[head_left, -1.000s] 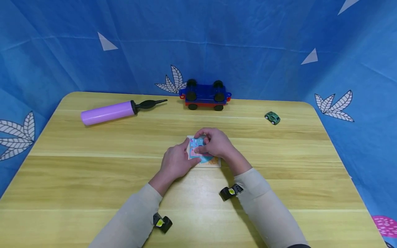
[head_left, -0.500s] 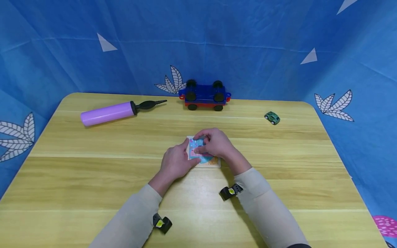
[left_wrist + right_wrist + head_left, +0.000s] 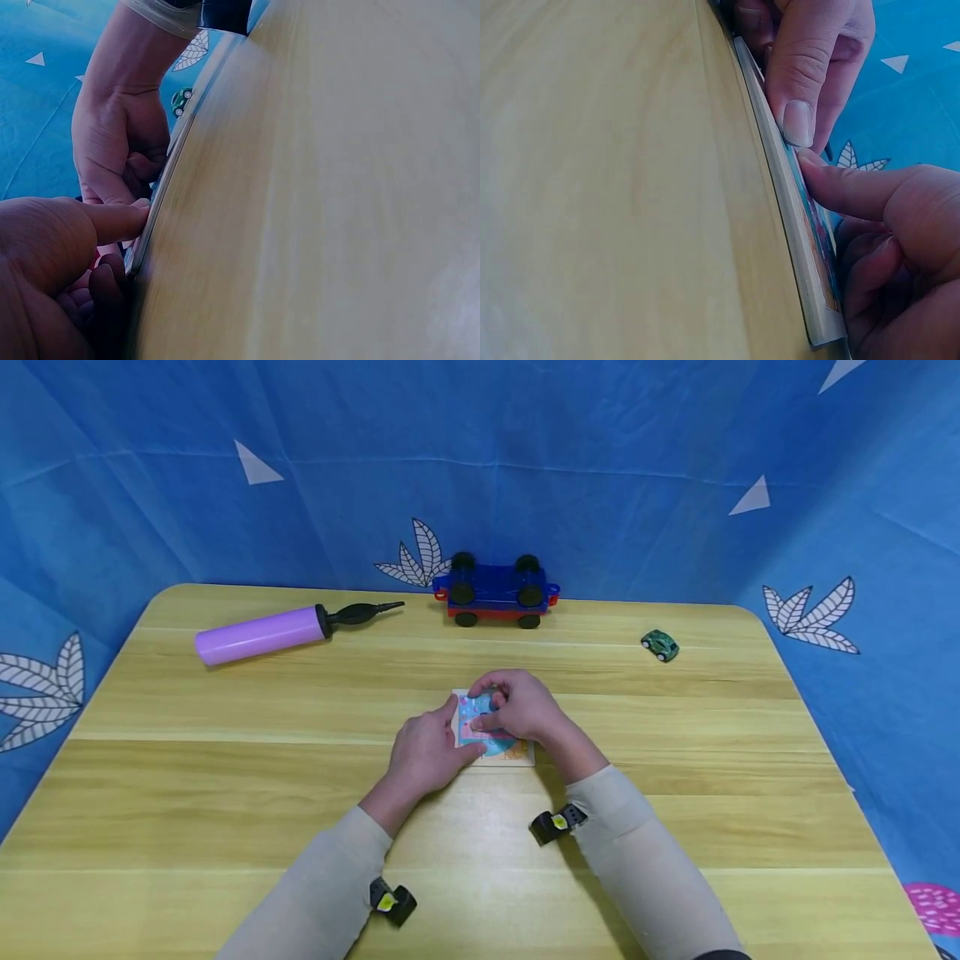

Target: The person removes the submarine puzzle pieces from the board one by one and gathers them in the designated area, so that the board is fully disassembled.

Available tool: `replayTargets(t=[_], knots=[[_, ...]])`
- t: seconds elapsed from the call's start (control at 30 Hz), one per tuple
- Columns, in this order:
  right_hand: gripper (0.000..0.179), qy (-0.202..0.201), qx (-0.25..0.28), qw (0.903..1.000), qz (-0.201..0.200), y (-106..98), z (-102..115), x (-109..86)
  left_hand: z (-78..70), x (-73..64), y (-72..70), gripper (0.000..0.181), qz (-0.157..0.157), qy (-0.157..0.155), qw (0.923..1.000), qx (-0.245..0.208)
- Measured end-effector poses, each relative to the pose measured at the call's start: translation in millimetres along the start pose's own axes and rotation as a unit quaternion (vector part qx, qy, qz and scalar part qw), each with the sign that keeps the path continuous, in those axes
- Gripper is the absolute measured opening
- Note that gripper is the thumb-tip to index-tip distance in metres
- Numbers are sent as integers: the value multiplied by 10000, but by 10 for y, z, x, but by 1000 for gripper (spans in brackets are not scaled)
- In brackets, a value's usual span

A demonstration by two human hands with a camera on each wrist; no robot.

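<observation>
A small flat jigsaw puzzle with a pale rim and a blue, pink and orange picture lies on the wooden table. My left hand holds its left side, thumb over the front edge and a finger at the far left corner. My right hand lies over its right part, thumb and forefinger curled down onto the picture. In the right wrist view the right thumb meets the picture close to the left thumb. My right hand hides much of the picture, so any single piece between its fingers cannot be made out.
A purple hand pump with a black nozzle lies at the back left. Behind the puzzle, a blue and red toy wagon rests on its side at the table's back edge. A small green toy car stands at the back right. Blue cloth hangs behind.
</observation>
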State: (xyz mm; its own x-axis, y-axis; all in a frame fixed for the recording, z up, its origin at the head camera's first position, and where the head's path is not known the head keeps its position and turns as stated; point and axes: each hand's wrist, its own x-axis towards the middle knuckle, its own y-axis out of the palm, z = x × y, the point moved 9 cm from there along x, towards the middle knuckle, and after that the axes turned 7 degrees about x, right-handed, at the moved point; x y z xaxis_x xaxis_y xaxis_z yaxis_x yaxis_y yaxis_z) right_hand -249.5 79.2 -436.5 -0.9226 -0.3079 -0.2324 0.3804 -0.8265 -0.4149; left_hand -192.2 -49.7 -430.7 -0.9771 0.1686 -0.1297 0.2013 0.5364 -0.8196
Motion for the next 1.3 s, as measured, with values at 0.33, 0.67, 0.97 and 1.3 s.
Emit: replayTargets(t=[0.33,0.67,0.97,1.3], knots=[[31,-43,46,10000,-60,-2,2,-9,-11,-12,-7,87,3,-2,10000,36],[30,-269,142,9995,-116,-7,30,-36,-16,-21,-15,87,1,-14,10000,66],[37,-140,-53,9998,-109,-8,3,-31,0,-18,-2,87,46,-64,10000,61],[38,-241,-175,9996,-19,-7,34,-28,-14,-12,-26,87,3,-37,10000,24]])
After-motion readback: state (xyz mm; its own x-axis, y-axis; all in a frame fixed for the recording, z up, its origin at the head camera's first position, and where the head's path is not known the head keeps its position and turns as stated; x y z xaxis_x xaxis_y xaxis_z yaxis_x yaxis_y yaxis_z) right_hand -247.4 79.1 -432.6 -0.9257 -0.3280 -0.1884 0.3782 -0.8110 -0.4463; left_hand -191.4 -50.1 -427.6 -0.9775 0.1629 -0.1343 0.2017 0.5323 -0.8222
